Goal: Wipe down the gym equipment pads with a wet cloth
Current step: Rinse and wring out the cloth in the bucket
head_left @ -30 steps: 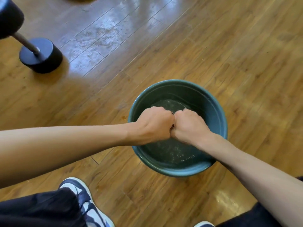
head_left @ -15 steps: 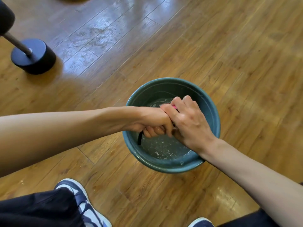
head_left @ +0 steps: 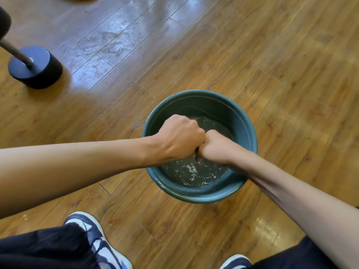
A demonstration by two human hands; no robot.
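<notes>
Cloth [head_left: 197, 154], barely visible between the touching fists, apparently runs from left hand [head_left: 180, 136] to right hand [head_left: 217, 148], each grip closed tight on one end, above the bucket [head_left: 196, 94].

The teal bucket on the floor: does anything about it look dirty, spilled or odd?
Yes, mildly: pale flecks float on the water in the bucket, below the left hand and right hand, which grip a barely visible cloth. No spill shows on the floor around it.
</notes>
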